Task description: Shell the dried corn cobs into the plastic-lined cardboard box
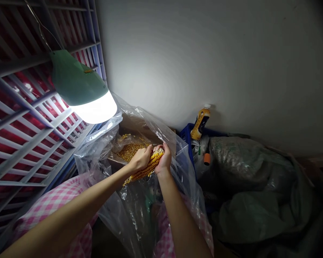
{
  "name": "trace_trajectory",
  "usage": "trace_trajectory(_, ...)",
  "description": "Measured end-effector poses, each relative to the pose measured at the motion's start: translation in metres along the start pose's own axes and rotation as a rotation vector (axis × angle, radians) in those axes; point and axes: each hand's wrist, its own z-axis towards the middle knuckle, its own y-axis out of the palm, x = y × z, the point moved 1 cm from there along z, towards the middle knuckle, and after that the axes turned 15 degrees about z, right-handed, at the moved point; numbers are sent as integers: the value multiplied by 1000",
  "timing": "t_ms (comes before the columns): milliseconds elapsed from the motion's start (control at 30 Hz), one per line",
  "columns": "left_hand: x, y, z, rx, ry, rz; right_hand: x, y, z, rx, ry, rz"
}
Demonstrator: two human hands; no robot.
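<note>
Both my hands grip one yellow corn cob (146, 167) above a box lined with clear plastic. My left hand (140, 158) wraps round the cob's middle from the left. My right hand (164, 157) closes over its upper end, thumb pressed on the kernels. Loose corn kernels (129, 150) lie piled in the box (115, 162) just beyond the cob. The clear plastic sheet (140, 211) drapes down over my lap, which is covered in pink checked cloth (54, 204).
A lit green-capped lamp (83, 89) hangs at the upper left beside a metal grille (21, 136). A yellow bottle (200, 123) leans in a blue crate (187, 138) by the wall. Large dark sacks (247, 186) fill the right side.
</note>
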Motion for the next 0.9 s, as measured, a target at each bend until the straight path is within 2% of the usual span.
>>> trace_trajectory(300,5,5,6,-55,87,60,-7,-6,2,48,-32,-4)
trace_trajectory(400,11,1,7,-66,31,-29,-13,-5,2,58,-69,-19)
trace_trajectory(500,21,-11,7,-78,-53,-166,-22,2,0,41,-82,-21)
trace_trajectory(600,31,-22,4,-100,-70,-280,-29,10,-2,41,-94,-73)
trace_trajectory(733,37,-23,3,-33,-105,-292,-32,12,0,63,-223,-180)
trace_trajectory(900,37,-15,8,29,-125,-135,-29,7,2,2,-239,-166)
